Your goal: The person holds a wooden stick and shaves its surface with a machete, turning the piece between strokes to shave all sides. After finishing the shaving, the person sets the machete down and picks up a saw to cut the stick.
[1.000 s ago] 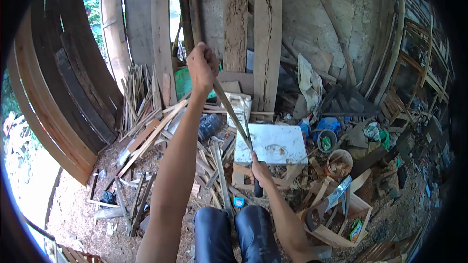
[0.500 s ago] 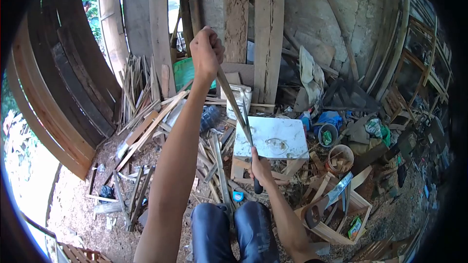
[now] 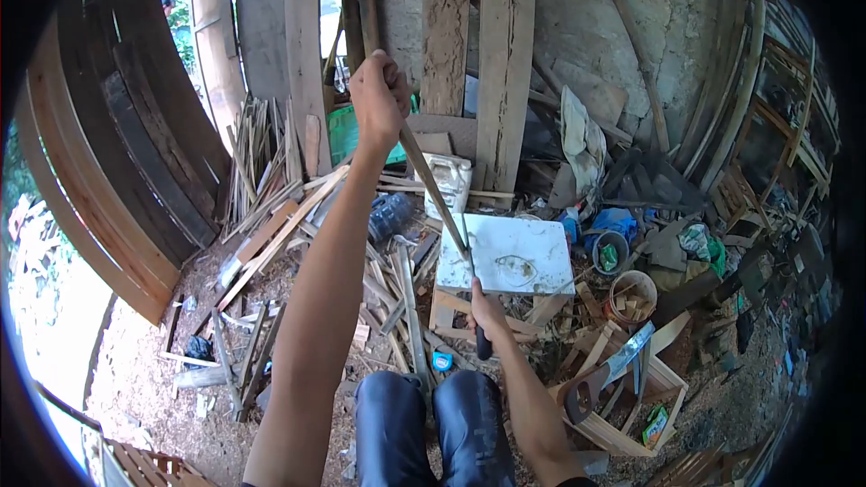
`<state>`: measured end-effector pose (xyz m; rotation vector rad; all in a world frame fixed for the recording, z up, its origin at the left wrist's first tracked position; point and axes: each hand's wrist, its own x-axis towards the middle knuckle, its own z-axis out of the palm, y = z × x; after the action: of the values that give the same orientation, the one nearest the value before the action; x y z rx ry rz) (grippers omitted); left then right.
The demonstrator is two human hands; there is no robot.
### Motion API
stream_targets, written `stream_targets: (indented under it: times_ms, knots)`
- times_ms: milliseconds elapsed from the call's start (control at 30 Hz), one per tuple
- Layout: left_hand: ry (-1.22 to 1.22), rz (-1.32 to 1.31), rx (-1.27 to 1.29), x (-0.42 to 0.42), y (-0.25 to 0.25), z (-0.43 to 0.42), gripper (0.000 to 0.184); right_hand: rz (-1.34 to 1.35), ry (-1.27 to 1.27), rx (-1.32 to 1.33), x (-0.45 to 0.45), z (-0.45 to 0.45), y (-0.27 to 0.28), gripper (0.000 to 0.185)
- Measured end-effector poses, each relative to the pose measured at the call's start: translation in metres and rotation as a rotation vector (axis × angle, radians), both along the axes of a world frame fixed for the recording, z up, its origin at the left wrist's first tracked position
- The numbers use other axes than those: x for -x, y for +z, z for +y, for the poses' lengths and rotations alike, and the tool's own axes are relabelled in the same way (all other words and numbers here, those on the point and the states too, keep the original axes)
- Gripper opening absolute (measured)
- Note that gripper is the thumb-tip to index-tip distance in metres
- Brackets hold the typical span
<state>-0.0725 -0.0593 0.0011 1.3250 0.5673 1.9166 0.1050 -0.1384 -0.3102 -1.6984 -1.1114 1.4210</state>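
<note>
My left hand (image 3: 381, 99), raised at arm's length, is closed around the upper end of a long wooden strip (image 3: 427, 173). The strip slants down to the right, its lower end over a white-topped low table (image 3: 526, 248). My right hand (image 3: 490, 314) sits lower, just in front of that table, with its fingers wrapped around the dark handle of a knife (image 3: 483, 345). Its narrow blade points up and away, close against the strip's lower end; I cannot tell whether they touch. The blade's exact shape is hard to make out.
At right, a wooden box (image 3: 667, 401) bears a handsaw (image 3: 609, 370). Behind it stands a bucket of wood offcuts (image 3: 631, 296). A blue tape measure (image 3: 441, 361) lies before my knees. Scrap sticks (image 3: 262, 257) litter the left floor; a white jug (image 3: 447, 182) stands behind the table.
The view has shifted slightly, so the surroundings sit a little to the right. The knife blade now lies nearer the strip's lower end, and both hands keep their grips.
</note>
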Motion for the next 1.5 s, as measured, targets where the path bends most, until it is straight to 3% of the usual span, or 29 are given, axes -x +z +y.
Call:
stream_targets:
  times_ms: [167, 267, 333, 433, 500, 567, 700, 867, 1000, 1167, 1300, 1367, 1433, 1500]
  knots:
    - [-0.049, 0.015, 0.023, -0.003, 0.003, 0.003, 0.031, -0.087, -0.012, -0.186, 0.004, -0.012, 0.015, 0.069]
    - [-0.069, -0.020, 0.023, -0.006, 0.003, -0.001, 0.033, -0.074, -0.008, -0.121, -0.005, -0.001, -0.027, 0.069]
    - [-0.094, -0.048, -0.012, -0.009, 0.003, 0.001, 0.034, 0.056, -0.039, 0.055, -0.009, 0.002, -0.018, 0.067]
    - [-0.093, -0.019, -0.042, -0.013, 0.005, 0.005, 0.035, 0.068, -0.035, -0.049, -0.007, -0.013, 0.009, 0.062]
    - [-0.056, 0.035, -0.012, -0.017, 0.008, 0.006, 0.032, -0.033, 0.024, -0.128, -0.006, -0.014, -0.003, 0.060]
    - [-0.065, 0.030, 0.003, -0.019, 0.007, 0.006, 0.032, 0.080, -0.024, 0.022, -0.013, -0.005, -0.038, 0.069]
    - [-0.057, 0.023, 0.023, -0.019, 0.007, 0.001, 0.033, 0.105, -0.085, 0.094, -0.022, -0.003, -0.032, 0.068]
    - [-0.067, -0.125, 0.092, 0.021, -0.007, -0.022, 0.032, 0.252, -0.025, -0.048, -0.020, -0.009, 0.002, 0.051]
    - [-0.186, -0.451, 0.101, 0.070, -0.032, -0.068, 0.030, 0.301, -0.167, -0.202, -0.023, 0.003, 0.008, 0.049]
    - [-0.160, -0.596, -0.056, 0.133, -0.077, -0.104, 0.032, 0.671, -0.326, -0.385, -0.033, -0.002, 0.034, 0.020]
    - [-0.314, -0.667, -0.147, 0.160, -0.118, -0.118, 0.030, 0.828, -0.631, -0.501, -0.034, -0.003, 0.075, 0.023]
    - [-0.005, -0.867, -0.013, 0.154, -0.130, -0.123, 0.028, 0.816, -0.669, -0.619, -0.038, -0.009, 0.105, 0.026]
    - [-0.092, -0.780, -0.029, 0.174, -0.181, -0.110, 0.021, 0.848, -0.669, -0.702, -0.045, -0.013, 0.133, 0.028]
    - [0.155, -0.644, 0.466, 0.180, -0.218, -0.105, 0.022, 0.887, -0.601, -0.789, -0.050, -0.018, 0.161, 0.030]
